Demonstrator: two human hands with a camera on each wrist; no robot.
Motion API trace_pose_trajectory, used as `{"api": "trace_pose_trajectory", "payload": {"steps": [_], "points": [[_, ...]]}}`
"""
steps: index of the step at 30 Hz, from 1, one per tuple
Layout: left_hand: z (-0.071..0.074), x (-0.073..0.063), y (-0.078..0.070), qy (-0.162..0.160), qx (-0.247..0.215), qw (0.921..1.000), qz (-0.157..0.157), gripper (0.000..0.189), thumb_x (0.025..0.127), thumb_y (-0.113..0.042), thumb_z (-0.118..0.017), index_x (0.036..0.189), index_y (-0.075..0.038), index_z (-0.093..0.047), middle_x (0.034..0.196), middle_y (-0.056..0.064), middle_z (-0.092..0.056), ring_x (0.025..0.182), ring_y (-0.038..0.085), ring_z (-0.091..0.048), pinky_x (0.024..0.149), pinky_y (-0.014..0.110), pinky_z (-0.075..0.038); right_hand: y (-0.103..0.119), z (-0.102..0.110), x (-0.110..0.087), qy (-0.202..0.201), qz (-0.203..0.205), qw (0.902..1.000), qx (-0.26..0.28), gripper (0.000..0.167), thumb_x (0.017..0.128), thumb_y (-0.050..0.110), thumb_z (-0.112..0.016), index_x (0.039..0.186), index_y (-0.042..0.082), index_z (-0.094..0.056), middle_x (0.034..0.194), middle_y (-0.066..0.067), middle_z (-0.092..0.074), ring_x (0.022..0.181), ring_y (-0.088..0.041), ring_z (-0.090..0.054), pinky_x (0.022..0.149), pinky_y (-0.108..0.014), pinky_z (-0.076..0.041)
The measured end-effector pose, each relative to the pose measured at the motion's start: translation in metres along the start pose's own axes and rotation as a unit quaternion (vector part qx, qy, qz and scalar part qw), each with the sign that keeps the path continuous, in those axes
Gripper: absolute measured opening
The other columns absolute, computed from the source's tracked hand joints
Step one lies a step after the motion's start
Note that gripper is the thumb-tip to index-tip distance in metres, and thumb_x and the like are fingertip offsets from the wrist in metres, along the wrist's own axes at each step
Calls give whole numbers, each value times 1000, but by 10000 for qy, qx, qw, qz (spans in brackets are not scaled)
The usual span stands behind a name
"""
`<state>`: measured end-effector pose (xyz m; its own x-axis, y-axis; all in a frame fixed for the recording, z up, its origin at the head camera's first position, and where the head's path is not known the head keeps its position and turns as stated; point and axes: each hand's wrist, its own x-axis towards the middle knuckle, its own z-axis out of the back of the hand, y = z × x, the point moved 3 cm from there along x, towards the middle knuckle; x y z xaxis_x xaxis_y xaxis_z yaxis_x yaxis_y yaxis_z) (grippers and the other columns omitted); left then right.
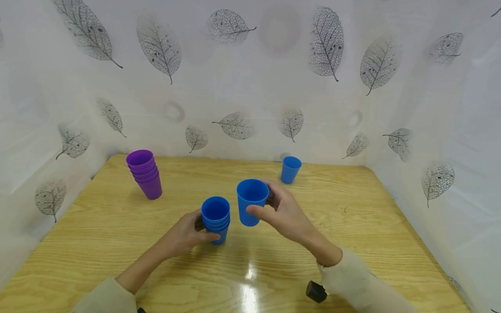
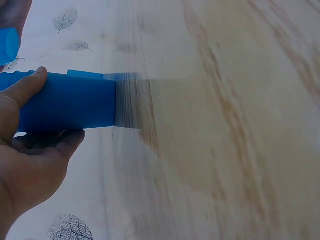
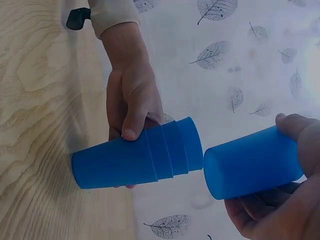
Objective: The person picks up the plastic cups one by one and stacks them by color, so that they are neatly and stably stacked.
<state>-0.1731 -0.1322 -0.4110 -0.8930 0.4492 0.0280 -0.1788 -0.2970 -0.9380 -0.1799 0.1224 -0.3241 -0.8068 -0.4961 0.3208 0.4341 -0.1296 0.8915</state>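
My left hand (image 1: 188, 234) grips a short stack of nested blue cups (image 1: 216, 217), fingers and thumb wrapped around its side. The stack stands upright, its base at or just above the table; the left wrist view shows that lower end (image 2: 75, 102) close to the wood. To the right, my right hand (image 1: 283, 213) holds one blue cup (image 1: 250, 206) between thumb and fingers, mouth up and raised off the table. In the right wrist view this cup's bottom (image 3: 215, 175) is just by the rim of the stack (image 3: 195, 145). Whether they touch I cannot tell.
Another blue cup (image 1: 290, 170) stands upright near the table's back edge. At the back left is a stack of purple cups (image 1: 148, 178). A white leaf-printed curtain (image 1: 250, 87) borders the wooden table (image 1: 352, 226) behind and at the sides. A black object (image 1: 316, 291) sits beside the right sleeve.
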Motion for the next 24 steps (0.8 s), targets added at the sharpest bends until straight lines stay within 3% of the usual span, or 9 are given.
{"api": "trace_pose_trajectory", "payload": {"steps": [10,19,24], "points": [[0,-1,0,21,5,9999,-152,65,93,-12,-79,144,10,-46,138,28,-59,131,47,-55,111,58,-45,15,-19,16,158,206,9997,27,60,96,27,-77,146,4,-51,129,-10,-65,111,-22,-67,99,-43,-58],[1,-1,0,139,-44,9999,-16,70,97,-18,-75,151,8,-38,145,28,-53,135,47,-51,112,61,-44,22,-39,34,378,403,9983,155,63,97,37,-74,145,3,-51,130,-10,-65,112,-20,-67,98,-37,-58],[1,0,0,82,-48,9999,85,70,96,-17,-76,150,7,-40,145,27,-54,136,47,-51,112,60,-43,21,-48,42,424,336,9984,182,61,97,32,-73,146,4,-50,131,-10,-64,112,-19,-67,98,-36,-58]]}}
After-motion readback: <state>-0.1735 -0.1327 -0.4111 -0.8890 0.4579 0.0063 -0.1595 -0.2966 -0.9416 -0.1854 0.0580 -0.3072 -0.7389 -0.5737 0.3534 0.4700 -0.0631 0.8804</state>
